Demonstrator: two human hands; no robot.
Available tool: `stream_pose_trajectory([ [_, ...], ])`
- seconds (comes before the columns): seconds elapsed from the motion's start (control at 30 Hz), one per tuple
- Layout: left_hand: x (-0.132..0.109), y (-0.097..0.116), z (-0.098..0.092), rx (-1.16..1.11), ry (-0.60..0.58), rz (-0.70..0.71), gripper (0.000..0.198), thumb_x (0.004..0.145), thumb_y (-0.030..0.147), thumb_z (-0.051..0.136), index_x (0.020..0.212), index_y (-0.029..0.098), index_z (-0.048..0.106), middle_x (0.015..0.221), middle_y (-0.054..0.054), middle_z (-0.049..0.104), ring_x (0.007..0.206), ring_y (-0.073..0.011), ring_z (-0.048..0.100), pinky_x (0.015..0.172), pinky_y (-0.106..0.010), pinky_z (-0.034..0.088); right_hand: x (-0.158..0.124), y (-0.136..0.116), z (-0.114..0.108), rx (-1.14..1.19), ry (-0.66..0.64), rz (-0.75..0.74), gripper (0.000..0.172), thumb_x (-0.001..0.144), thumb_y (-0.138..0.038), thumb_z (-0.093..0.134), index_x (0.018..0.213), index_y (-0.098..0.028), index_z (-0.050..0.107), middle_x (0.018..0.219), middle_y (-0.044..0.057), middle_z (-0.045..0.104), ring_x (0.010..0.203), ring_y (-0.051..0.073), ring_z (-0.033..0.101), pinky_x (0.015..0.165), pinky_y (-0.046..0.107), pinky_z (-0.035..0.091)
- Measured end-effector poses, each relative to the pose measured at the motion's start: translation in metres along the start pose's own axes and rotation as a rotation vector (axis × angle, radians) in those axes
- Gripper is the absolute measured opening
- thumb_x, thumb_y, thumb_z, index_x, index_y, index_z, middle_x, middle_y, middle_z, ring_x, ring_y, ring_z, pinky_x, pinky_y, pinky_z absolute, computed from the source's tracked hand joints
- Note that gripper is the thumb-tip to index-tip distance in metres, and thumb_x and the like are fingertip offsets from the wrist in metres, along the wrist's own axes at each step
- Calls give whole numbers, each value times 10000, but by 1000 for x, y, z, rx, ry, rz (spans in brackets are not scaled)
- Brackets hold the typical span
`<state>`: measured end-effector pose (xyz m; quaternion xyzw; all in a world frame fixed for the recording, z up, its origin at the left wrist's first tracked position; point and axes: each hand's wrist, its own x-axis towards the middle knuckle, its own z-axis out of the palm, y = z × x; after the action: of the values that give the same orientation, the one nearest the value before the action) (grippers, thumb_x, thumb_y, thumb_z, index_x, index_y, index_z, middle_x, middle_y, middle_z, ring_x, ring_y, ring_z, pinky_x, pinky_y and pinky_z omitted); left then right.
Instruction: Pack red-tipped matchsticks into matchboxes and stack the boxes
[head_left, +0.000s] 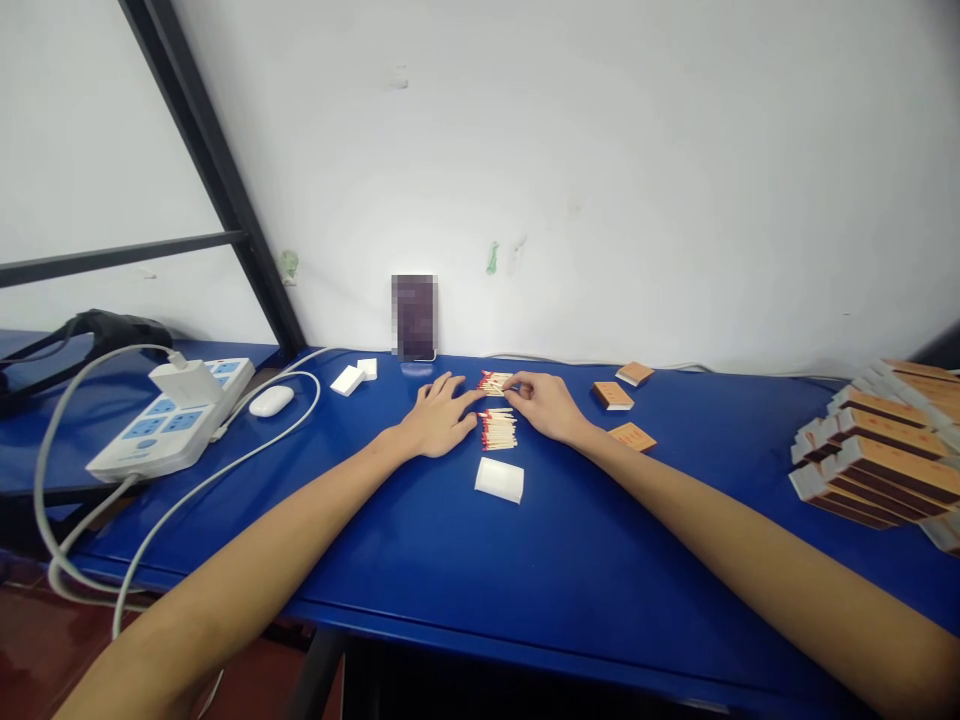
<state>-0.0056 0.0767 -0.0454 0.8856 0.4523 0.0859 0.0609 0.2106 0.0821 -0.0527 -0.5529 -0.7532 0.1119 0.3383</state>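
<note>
Two groups of red-tipped matchsticks lie on the blue table, an upper group (493, 384) and a lower group (499, 430). My left hand (439, 415) rests on the table to their left, fingers spread, with its index fingertip at the red heads of the upper group. From the right, my right hand (544, 405) reaches in with curled fingers, pinching at the pale ends of the upper matchsticks. How many it pinches is hidden. Just below the lower group sits a small white matchbox tray (499, 479).
Orange matchboxes (613, 396) lie right of my right hand. Many more are stacked (885, 455) at the far right. Two white pieces (349, 380), a white earbud case (271, 401) and a power strip (172, 420) with cables are leftward. A blurred phone-like panel (415, 315) leans against the wall.
</note>
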Motion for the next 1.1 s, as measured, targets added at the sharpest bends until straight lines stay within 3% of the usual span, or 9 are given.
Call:
stream_pose_trajectory([
  [0.3,-2,-1,1,-9,51,66,451,977,327,365,1413,294,476,1478,-122,388,1410,-331,289,1102,-619,284,1,0,1,-39,-44,-12,191,835,-282,554,798,-170,704,612,-10,572,567,130,474,595,269,327],
  [1.1,-1,-2,2,-10,62,80,498,968,351,379,1454,253,432,1478,-137,404,1379,-328,324,1076,-598,317,-1,4,-1,39,-124,-44,181,845,-312,582,849,-186,711,612,-24,567,564,124,468,589,265,327],
])
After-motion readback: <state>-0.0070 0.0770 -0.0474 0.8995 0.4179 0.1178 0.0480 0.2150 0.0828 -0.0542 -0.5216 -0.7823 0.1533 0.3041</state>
